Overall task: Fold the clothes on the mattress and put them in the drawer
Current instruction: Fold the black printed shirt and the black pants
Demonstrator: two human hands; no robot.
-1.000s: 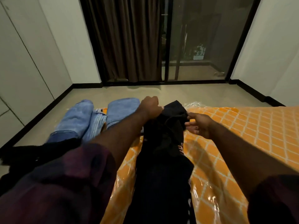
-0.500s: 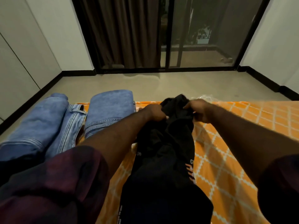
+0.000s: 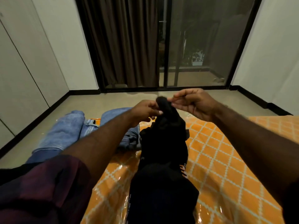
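Hands meet above the far edge of the mattress (image 3: 218, 159), seen from the head camera. The left hand (image 3: 144, 110) pinches the top end of the black garment (image 3: 163, 143) between thumb and curled fingers; the right hand (image 3: 194, 104) pinches the same end from the other side, its other fingers loosely spread. The garment hangs from that raised end and trails down the orange patterned mattress toward the near edge. Blue jeans (image 3: 64, 133) lie at the mattress's far left corner, just beside the garment. A dark curtain (image 3: 123, 46) hangs behind.
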